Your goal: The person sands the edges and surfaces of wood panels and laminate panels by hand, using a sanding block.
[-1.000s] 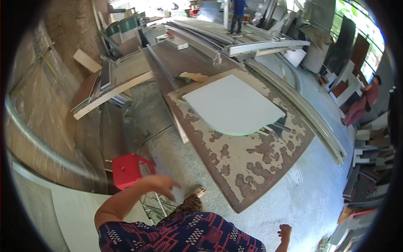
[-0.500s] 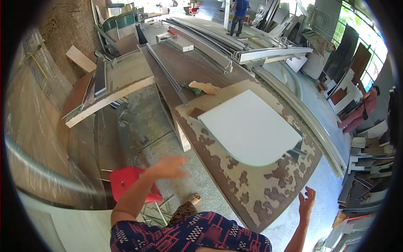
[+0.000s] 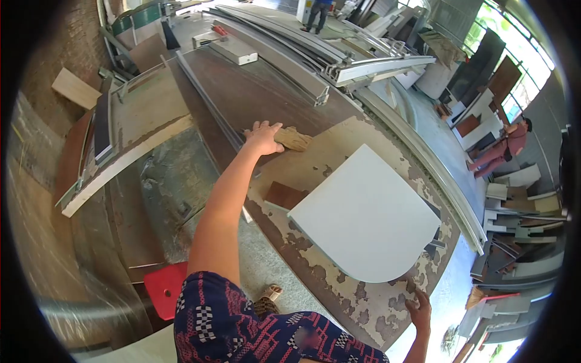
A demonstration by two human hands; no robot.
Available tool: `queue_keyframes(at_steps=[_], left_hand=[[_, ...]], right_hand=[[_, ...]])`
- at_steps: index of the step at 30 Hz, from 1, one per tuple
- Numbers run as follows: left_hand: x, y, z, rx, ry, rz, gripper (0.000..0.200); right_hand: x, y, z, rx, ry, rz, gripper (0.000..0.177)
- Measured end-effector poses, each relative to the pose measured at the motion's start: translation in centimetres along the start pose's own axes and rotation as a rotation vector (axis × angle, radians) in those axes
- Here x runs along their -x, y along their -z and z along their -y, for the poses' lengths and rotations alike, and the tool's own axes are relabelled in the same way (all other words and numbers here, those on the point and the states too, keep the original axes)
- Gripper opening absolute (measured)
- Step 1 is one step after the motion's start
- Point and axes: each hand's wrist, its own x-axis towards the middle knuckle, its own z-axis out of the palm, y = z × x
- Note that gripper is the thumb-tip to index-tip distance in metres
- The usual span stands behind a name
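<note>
A white panel with one rounded corner lies on the worn brown table. My left hand reaches over the table with its fingers apart, at the left end of a crumpled tan cloth. The palm hides whatever lies beneath it. Near the table's front right edge, my right hand is raised below the panel, its fingers apart and nothing between them. A small brown piece sits beside the panel's left corner.
Long metal profiles run along the table's far side. A red stool stands at the lower left. One person stands at the right, another at the top. Boards are stacked along the right wall.
My left hand has moved forward from above the floor to the tan cloth. My right hand has shifted slightly left. The view has shifted, and the panel appears lower.
</note>
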Motion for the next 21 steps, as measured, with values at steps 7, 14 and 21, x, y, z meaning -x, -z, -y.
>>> queue_keyframes(at_steps=[7, 14, 21], left_hand=[[-2.2, -2.8, -1.1, -0.062, 0.025, 0.059, 0.043], [-1.0, 0.8, -3.3, 0.5, -0.218, -0.666, 0.026], [12.8, 3.4, -14.0, 1.421, -0.344, 0.515, 0.024]], right_hand=[[-0.3, 0.3, 1.1, 0.044, -0.026, 0.023, 0.052], [0.3, 1.6, 2.7, -0.016, -0.067, 0.073, 0.051], [-1.3, 3.0, 11.9, -0.183, 0.268, -0.205, 0.053]])
